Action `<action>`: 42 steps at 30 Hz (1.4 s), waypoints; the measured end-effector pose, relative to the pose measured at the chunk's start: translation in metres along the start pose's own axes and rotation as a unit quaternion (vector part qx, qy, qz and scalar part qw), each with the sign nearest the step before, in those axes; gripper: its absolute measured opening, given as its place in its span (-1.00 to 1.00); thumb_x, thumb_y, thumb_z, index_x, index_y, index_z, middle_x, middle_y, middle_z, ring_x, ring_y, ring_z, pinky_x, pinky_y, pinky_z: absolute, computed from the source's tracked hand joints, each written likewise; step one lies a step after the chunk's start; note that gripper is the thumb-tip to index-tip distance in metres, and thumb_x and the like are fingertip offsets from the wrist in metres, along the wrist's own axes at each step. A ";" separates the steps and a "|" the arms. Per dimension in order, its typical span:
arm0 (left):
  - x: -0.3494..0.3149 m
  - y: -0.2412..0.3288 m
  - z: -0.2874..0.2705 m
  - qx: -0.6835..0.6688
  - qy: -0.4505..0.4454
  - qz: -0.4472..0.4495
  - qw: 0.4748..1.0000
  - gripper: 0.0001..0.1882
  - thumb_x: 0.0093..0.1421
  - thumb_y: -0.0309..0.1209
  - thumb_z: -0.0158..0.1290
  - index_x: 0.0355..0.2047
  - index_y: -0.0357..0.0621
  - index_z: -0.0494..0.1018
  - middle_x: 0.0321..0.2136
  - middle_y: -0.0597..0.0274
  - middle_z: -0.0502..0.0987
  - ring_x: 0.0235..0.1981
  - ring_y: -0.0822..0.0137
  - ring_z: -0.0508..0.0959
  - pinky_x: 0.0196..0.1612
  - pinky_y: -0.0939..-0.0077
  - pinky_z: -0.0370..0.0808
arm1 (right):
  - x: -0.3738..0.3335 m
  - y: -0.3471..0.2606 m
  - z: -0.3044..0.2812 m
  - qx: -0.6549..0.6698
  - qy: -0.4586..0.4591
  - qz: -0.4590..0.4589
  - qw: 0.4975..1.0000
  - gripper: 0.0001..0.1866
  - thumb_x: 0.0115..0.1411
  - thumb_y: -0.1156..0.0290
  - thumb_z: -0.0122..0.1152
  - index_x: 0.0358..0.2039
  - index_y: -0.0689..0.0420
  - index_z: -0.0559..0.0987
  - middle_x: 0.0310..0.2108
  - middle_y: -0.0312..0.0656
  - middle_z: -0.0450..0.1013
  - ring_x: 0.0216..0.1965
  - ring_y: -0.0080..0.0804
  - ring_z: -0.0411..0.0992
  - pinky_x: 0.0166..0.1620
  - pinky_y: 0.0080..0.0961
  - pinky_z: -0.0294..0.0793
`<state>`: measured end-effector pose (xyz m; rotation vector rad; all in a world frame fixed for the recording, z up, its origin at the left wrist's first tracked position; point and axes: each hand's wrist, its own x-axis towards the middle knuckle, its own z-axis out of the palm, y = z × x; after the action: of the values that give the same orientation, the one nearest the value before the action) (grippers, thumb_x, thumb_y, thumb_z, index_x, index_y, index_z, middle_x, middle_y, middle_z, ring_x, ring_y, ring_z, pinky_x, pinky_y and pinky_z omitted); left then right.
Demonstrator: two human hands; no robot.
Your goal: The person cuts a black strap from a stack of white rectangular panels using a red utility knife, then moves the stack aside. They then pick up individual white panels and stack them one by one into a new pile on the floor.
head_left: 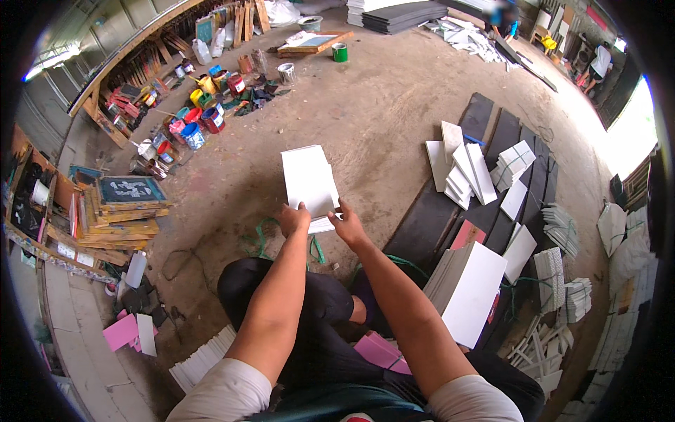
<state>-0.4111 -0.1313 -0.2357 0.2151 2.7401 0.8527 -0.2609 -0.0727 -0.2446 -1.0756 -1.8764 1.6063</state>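
While the person sits low on the concrete floor [365, 133], dark mats [429, 225] run along its right side, carrying loose white boards [464, 176] and tied bundles [517, 158]. Nearer the right knee leans a thick stack of boards [467, 292]. Along the floor's left edge stand wooden frames [126, 211], with paint tins [193, 133] scattered beyond them toward the far left corner.

Held up over the floor in front of the knees is a small sheaf of white sheets [309, 184]. Its long axis runs away from the person, tilted slightly left, so the far short edge points toward the tins. The sheaf lies just beyond both hands, which meet it at the near end. The left hand [294, 218] has its fingers closed on the near left corner; the right hand [348, 224] pinches the near right corner, a lower sheet showing between them. Neither hand is clearly nearer; both grip at once.
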 end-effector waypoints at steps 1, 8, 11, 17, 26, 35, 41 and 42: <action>-0.012 0.008 -0.013 0.012 -0.033 -0.001 0.999 -0.46 0.27 -0.12 0.16 0.11 -0.27 0.46 0.09 -0.15 0.48 0.08 -0.12 0.56 0.08 0.01 0.55 | -0.006 -0.010 -0.009 -0.017 0.013 0.024 0.999 -0.21 0.33 0.17 0.26 0.40 0.34 0.20 -0.02 0.03 0.48 -0.01 -0.21 0.46 0.05 -0.33 0.47; -0.061 0.021 -0.028 -0.223 -0.065 0.114 0.966 -0.64 0.17 -0.32 0.30 -0.13 -0.33 0.54 -0.28 0.02 0.64 -0.17 0.11 0.65 -0.08 0.13 0.55 | -0.016 -0.021 -0.056 0.151 0.133 0.066 0.977 -0.52 0.14 0.43 0.33 0.05 0.33 0.46 -0.23 -0.02 0.50 -0.28 -0.26 0.49 -0.23 -0.32 0.51; -0.088 0.038 -0.032 -0.328 -0.243 0.123 0.904 -0.49 0.09 -0.45 0.35 0.03 -0.31 0.44 -0.31 0.13 0.60 -0.30 0.32 0.58 -0.21 0.37 0.52 | -0.039 -0.039 -0.113 0.186 0.179 0.124 0.958 -0.43 0.05 0.53 0.28 0.11 0.21 0.38 -0.17 0.00 0.46 -0.24 -0.23 0.46 -0.20 -0.26 0.50; -0.168 0.077 -0.024 -0.349 -0.466 0.267 0.768 -0.12 0.09 -0.48 0.36 0.38 -0.20 0.17 -0.24 0.19 0.56 -0.22 0.37 0.54 -0.11 0.45 0.47 | -0.110 -0.033 -0.215 0.039 0.313 -0.004 0.949 -0.32 0.28 0.46 0.24 0.39 0.06 0.25 0.02 0.03 0.45 -0.07 -0.33 0.48 -0.04 -0.40 0.49; -0.303 0.088 0.017 -0.320 -0.521 0.316 0.726 -0.43 0.27 -0.37 0.23 0.24 -0.33 0.41 -0.46 0.30 0.53 -0.61 0.54 0.49 -0.58 0.57 0.44 | -0.274 -0.025 -0.284 0.095 0.391 -0.078 0.912 -0.45 0.33 0.49 0.14 0.32 0.31 0.34 0.21 0.04 0.41 0.21 -0.28 0.39 0.24 -0.44 0.33; -0.378 0.048 0.013 -0.147 -0.398 0.507 0.750 -0.49 0.23 -0.28 0.25 0.10 -0.36 0.53 -0.40 -0.04 0.55 -0.43 0.16 0.55 -0.27 0.28 0.48 | -0.353 0.054 -0.296 -0.090 0.497 -0.021 0.863 -0.56 0.17 0.43 0.41 0.06 0.29 0.62 -0.36 -0.25 0.49 -0.34 -0.56 0.39 -0.17 -0.53 0.42; -0.383 0.036 0.019 -0.111 -0.400 0.516 0.749 -0.49 0.22 -0.30 0.25 0.10 -0.38 0.52 -0.41 -0.06 0.54 -0.41 0.10 0.56 -0.27 0.24 0.48 | -0.363 0.063 -0.293 -0.060 0.469 0.045 0.880 -0.49 0.14 0.40 0.44 0.09 0.33 0.58 -0.13 -0.04 0.52 -0.05 -0.27 0.50 0.07 -0.41 0.44; -0.382 0.033 0.022 -0.109 -0.397 0.517 0.750 -0.49 0.22 -0.30 0.25 0.10 -0.38 0.52 -0.41 -0.07 0.54 -0.41 0.09 0.56 -0.27 0.24 0.48 | -0.362 0.062 -0.291 -0.074 0.475 0.037 0.876 -0.51 0.14 0.42 0.44 0.08 0.34 0.60 -0.13 -0.05 0.56 -0.07 -0.33 0.51 0.07 -0.45 0.43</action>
<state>-0.0378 -0.1757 -0.1558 1.6902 1.5313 0.9471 0.1923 -0.1770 -0.1835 -1.6169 -1.2717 0.6915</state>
